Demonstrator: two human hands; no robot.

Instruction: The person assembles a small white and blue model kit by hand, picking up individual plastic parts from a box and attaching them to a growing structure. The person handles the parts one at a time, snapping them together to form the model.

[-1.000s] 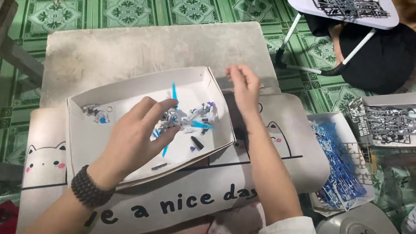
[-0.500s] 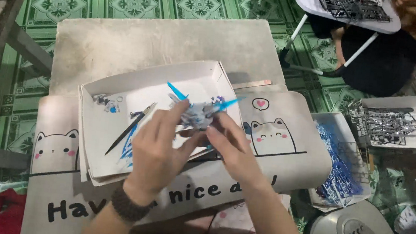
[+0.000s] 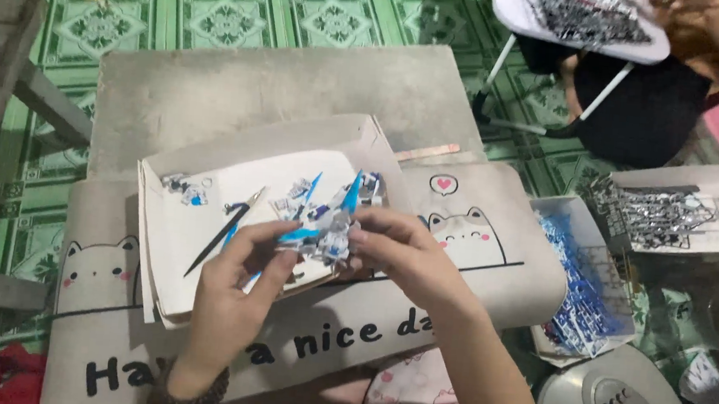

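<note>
Head view: a small blue-and-white plastic model [image 3: 329,225] is gripped from both sides, pinched at its left by the fingertips of the left hand [image 3: 237,291] and at its right by the thumb and fingers of the right hand [image 3: 402,257], held just above the near edge of a shallow white cardboard tray [image 3: 170,243]. Left of the left fingers a dark slim tool [image 3: 222,232] is seen lying in the tray, with loose small parts [image 3: 183,188] beyond it, and well right of the right fingers an open box of blue part frames [image 3: 580,283] is seen
</note>
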